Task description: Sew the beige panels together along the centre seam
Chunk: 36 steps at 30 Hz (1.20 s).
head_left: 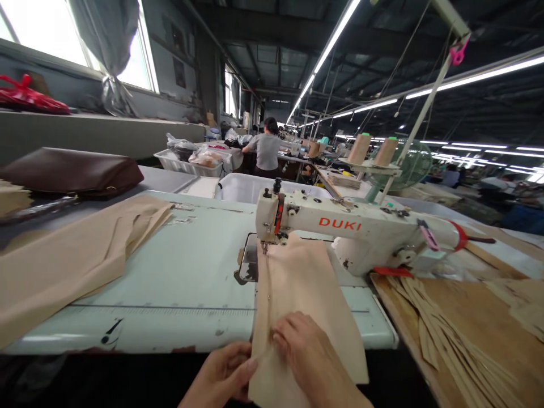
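A long beige panel [306, 283], leather or fabric, lies on the sewing machine bed and hangs over the table's front edge. Its far left side runs beneath the presser foot [264, 247] of the white sewing machine [306, 212]. Along that side runs a narrow raised strip [268, 306] with a small shiny spot. My left hand [229, 371] pinches the panel's near left edge between thumb and fingers. With fingers curled together, my right hand [308, 354] presses on the panel and grips at the strip; its fingertips are partly hidden.
Beige pieces [85, 255] are stacked on the left, with a dark brown leather piece [72, 170] behind. On the right, thin beige strips [450, 340] lie on a wooden board [471, 306]. Two thread cones [360, 148] stand behind the machine. A person [267, 148] sits ahead.
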### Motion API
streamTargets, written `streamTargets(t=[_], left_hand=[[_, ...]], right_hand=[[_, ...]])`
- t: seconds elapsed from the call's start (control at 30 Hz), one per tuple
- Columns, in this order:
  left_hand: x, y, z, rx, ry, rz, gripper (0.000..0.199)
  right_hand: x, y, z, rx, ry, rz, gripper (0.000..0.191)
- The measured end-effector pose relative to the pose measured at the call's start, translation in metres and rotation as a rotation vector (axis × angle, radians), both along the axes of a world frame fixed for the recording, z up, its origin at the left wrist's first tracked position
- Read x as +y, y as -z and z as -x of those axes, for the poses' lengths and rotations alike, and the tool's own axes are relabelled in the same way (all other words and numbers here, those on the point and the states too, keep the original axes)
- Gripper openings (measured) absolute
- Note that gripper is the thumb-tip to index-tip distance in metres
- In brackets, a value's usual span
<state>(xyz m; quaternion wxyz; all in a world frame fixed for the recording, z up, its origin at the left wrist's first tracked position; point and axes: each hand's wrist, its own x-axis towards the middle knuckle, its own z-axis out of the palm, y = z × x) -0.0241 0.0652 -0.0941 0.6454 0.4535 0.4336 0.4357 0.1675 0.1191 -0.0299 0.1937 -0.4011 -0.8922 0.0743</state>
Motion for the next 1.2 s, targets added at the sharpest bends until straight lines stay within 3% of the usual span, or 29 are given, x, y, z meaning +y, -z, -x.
streamTargets(t=[0.2,0.33,0.43,0.5,0.63,0.7,0.8,0.9,1.0,1.1,1.2], left_hand=[[0.002,0.006,-0.022,-0.033,-0.059,0.053,0.057],[-0.001,0.005,-0.023,-0.035,-0.033,0.045,0.058],[-0.001,-0.001,-0.023,-0.029,-0.04,0.028,0.057],[-0.001,-0.006,-0.023,-0.031,-0.054,-0.012,0.054],[-0.002,-0.02,-0.024,0.009,-0.066,-0.174,0.042],[-0.001,-0.024,-0.022,0.064,-0.093,-0.25,0.042],[0.0,-0.024,-0.013,0.081,-0.132,-0.181,0.054],[0.002,-0.022,-0.003,0.09,-0.178,0.026,0.068],[0.002,-0.025,0.002,0.085,-0.199,0.158,0.074],[-0.002,-0.027,0.003,0.017,-0.206,0.166,0.072],[-0.008,-0.023,0.006,0.147,-0.249,0.064,0.06]], right_hand=[[0.04,-0.003,0.012,-0.118,-0.073,-0.063,0.034],[0.051,0.002,0.022,-0.068,0.079,-0.048,0.035],[0.039,-0.002,0.017,0.013,0.17,-0.031,0.026],[0.022,-0.005,0.005,0.086,0.105,-0.009,0.03],[-0.01,0.0,-0.018,0.061,-0.237,-0.02,0.084],[-0.015,0.003,-0.023,0.086,-0.264,0.045,0.069],[-0.011,-0.003,-0.025,0.337,-0.05,0.302,0.037],[-0.004,-0.013,-0.024,0.474,0.081,0.493,0.038],[-0.004,-0.013,-0.02,0.4,0.047,0.513,0.038],[-0.01,-0.011,-0.014,0.367,0.023,0.509,0.037],[-0.015,-0.017,-0.011,0.371,-0.011,0.512,0.037]])
